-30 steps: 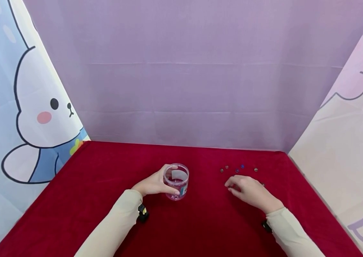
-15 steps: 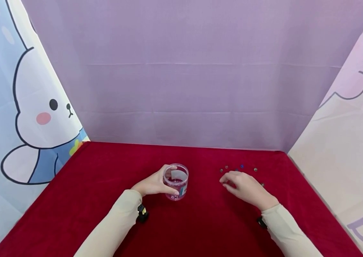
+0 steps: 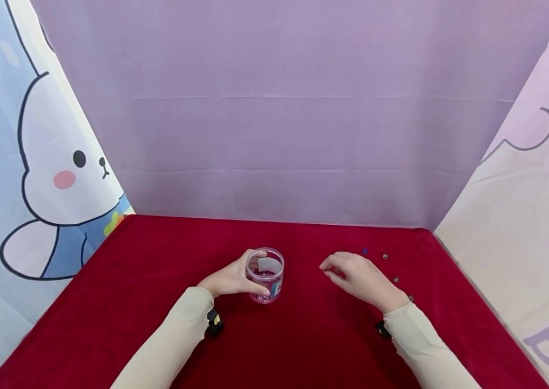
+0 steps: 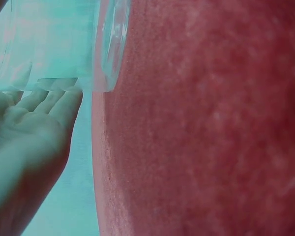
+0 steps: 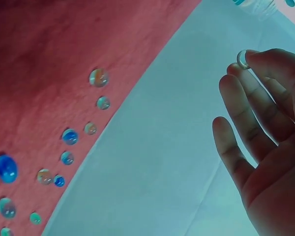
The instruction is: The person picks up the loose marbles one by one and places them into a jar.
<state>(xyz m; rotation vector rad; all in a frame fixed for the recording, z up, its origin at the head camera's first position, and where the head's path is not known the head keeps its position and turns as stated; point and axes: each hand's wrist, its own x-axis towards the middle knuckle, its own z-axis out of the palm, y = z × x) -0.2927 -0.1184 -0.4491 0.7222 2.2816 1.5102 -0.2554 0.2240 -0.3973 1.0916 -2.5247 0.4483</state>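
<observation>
My left hand (image 3: 229, 279) grips a clear plastic jar (image 3: 277, 288) around its side; the jar is upright and lidless, with a label. In the left wrist view the fingers lie against the wall of the jar (image 4: 59, 39). My right hand (image 3: 359, 278) is to the right of the jar, apart from it. Seen from the right wrist, that hand (image 5: 275, 123) pinches a clear glass marble (image 5: 242, 59) between thumb and fingertip, the other fingers loosely extended. Several marbles, among them a large blue marble (image 5: 6, 168) and an orange-streaked marble (image 5: 99, 77), lie on the cloth.
A red cloth (image 3: 182, 243) covers the table. Loose marbles, such as a blue marble (image 3: 365, 251) and a clear marble (image 3: 385, 256), lie behind and right of the right hand, which hides others. Purple fabric (image 3: 274, 135) hangs at the back, printed fabric at both sides.
The right hand has moved left toward the jar, carrying the pinched marble and uncovering marbles near its wrist. The left hand and jar have stayed in place.
</observation>
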